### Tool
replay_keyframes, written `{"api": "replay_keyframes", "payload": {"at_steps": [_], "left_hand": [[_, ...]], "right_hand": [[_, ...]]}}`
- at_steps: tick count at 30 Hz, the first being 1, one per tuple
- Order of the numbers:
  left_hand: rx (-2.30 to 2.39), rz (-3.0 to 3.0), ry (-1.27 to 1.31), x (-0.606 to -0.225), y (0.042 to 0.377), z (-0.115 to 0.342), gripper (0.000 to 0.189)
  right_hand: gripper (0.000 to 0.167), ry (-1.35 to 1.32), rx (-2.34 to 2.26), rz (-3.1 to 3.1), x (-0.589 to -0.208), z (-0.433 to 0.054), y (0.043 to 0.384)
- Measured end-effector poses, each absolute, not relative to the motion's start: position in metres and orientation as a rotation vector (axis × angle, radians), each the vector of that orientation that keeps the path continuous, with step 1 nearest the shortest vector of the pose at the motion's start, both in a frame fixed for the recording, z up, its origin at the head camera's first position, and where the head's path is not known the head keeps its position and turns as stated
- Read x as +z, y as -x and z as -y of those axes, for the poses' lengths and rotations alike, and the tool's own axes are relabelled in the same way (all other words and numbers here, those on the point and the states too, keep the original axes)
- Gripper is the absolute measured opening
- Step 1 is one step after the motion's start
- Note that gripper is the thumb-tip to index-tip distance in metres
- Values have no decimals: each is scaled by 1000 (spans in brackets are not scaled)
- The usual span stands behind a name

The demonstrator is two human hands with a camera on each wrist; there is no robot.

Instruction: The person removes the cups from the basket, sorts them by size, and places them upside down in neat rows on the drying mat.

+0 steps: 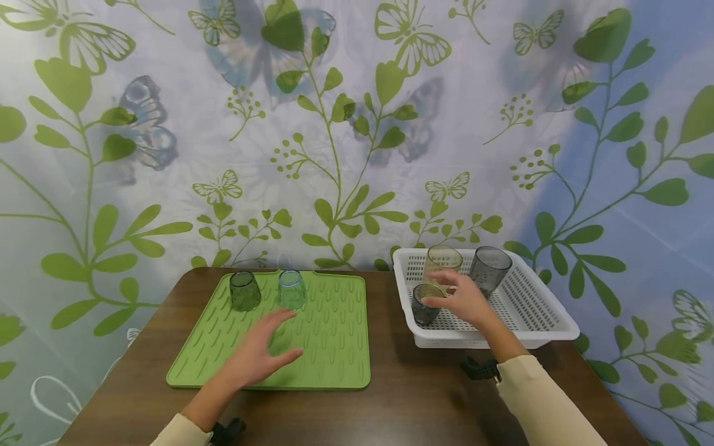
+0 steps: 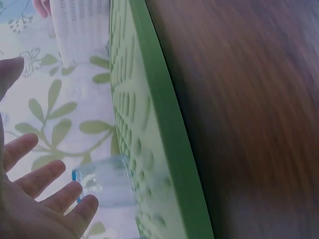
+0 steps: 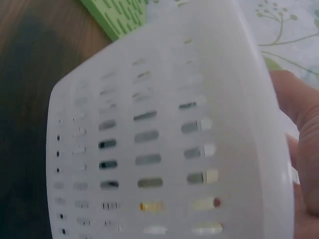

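Note:
My left hand [image 1: 256, 353] hovers over the green drying mat [image 1: 334, 347], its fingers spread and holding nothing. Beyond its fingertips, a light blue glass [image 1: 292, 290] stands on the mat, and a dark green glass [image 1: 244, 291] is to its left. Over the white perforated basket [image 1: 535, 339] my right hand [image 1: 465, 300] reaches in with thumb and fingers apart. Its thumb overlaps the rim of a small dark grey glass [image 1: 426, 313] in the head view. In the right wrist view, the basket wall [image 3: 164, 124] hides most of that hand.
Inside the basket, a tall amber-tinted glass [image 1: 440, 257] and a tall grey glass [image 1: 492, 267] stand toward the back. The brown wooden table [image 1: 390, 415] carries mat and basket. A leaf-and-butterfly patterned cloth [image 1: 346, 155] hangs right behind the table.

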State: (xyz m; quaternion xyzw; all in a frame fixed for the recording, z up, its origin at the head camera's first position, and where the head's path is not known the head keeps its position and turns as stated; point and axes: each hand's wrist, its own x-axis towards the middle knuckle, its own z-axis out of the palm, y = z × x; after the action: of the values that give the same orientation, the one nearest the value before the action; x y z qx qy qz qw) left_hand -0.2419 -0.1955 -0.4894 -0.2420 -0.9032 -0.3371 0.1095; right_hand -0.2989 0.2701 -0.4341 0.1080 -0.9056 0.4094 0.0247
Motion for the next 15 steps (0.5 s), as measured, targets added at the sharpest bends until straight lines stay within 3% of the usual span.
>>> {"api": "replay_keyframes", "payload": {"at_steps": [15], "left_hand": [[-1049,2665,746,-490,238,177,69]], "right_hand": [[84,-322,1315,2922,-440,-283,302]]}}
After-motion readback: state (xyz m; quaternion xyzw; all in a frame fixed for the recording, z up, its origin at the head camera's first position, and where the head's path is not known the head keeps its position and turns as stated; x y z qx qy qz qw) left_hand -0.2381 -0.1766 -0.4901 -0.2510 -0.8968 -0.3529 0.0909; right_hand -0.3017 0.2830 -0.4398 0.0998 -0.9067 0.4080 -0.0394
